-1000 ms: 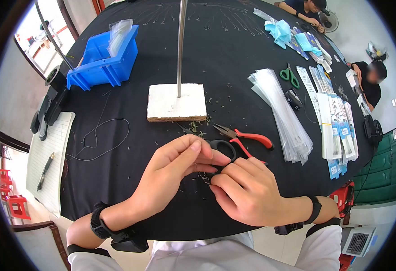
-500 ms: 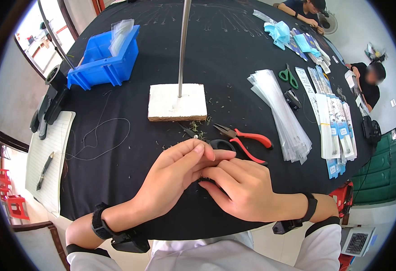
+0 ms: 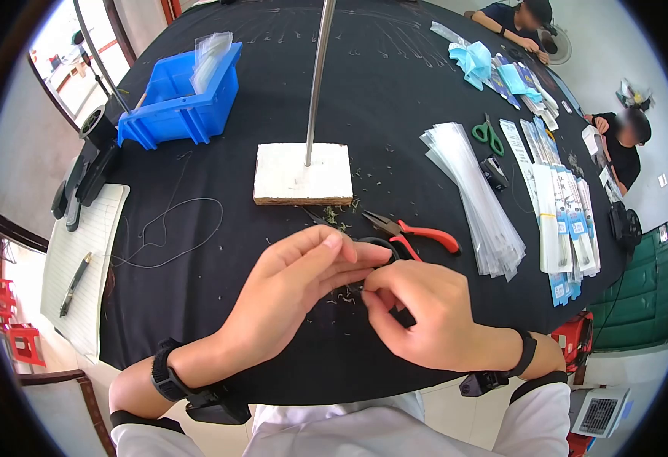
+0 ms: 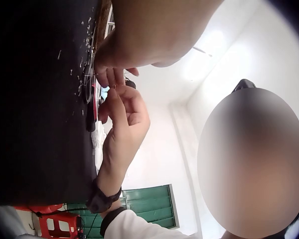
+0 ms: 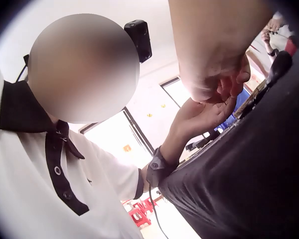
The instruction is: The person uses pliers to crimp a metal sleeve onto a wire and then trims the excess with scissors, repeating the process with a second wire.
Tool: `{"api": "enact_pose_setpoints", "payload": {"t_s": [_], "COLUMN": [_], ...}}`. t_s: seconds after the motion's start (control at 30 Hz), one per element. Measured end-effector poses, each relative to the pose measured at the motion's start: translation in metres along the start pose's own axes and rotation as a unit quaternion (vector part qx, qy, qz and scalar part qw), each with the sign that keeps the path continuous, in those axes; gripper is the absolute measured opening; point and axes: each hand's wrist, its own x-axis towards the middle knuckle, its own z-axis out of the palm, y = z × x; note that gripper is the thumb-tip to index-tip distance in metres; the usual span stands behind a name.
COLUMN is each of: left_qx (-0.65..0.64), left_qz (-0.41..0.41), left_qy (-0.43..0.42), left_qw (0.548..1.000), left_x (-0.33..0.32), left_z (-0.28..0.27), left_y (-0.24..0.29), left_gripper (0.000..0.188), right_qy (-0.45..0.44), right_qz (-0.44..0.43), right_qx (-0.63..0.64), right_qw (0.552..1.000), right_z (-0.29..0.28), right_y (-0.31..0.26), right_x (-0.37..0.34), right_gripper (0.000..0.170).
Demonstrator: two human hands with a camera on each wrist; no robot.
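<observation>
Thumb and index fingertip meet on my left hand (image 3: 284, 282), while its other fingers extend toward the right hand. A faint thin line shows by these fingers in the left wrist view. My right hand (image 3: 425, 312) is bent, its thumb and index finger pinched together just beside the left fingertips; what it pinches is too small to make out clearly. Both hands hover over the black cloth (image 3: 174, 305). Black-handled scissors (image 3: 377, 242) lie partly hidden behind the left fingers, and red-handled pliers (image 3: 429, 232) rest beyond the right hand.
A white block (image 3: 303, 174) holds an upright metal rod (image 3: 318, 84). Left are a blue bin (image 3: 178, 103), a notebook (image 3: 82, 266) and looped line (image 3: 220, 217). Right lie plastic sleeves (image 3: 475, 198), green scissors (image 3: 488, 137) and packets (image 3: 566, 213). Two people sit at the far right.
Since half a second ago, my right fingertips have shifted right from the left palm side to beside the left fingertips, and the right hand covers more of the pliers. The left hand keeps nearly the same pose.
</observation>
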Motion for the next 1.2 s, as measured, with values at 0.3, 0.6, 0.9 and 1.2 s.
{"api": "enact_pose_setpoints", "payload": {"t_s": [0.3, 0.6, 0.9, 1.2], "left_qx": [0.01, -0.006, -0.062, -0.033], "left_qz": [0.036, 0.0, -0.03, 0.036], "left_qy": [0.022, 0.059, -0.006, -0.04], "left_qw": [0.999, 0.998, 0.998, 0.998], "left_x": [0.0, 0.002, 0.002, 0.005], "left_z": [-0.003, -0.005, -0.012, -0.009], "left_y": [0.007, 0.006, 0.008, 0.001], "left_gripper": [0.023, 0.025, 0.03, 0.036], "right_qy": [0.016, 0.006, -0.012, -0.032], "right_qz": [0.06, 0.065, 0.063, -0.055], "right_qx": [0.046, 0.071, 0.118, 0.122], "right_qw": [0.997, 0.995, 0.991, 0.991], "right_z": [-0.013, -0.016, -0.014, -0.006], "right_y": [0.008, 0.015, 0.015, 0.019], "right_x": [0.004, 0.005, 0.004, 0.001], "right_gripper": [0.017, 0.015, 0.015, 0.016]}}
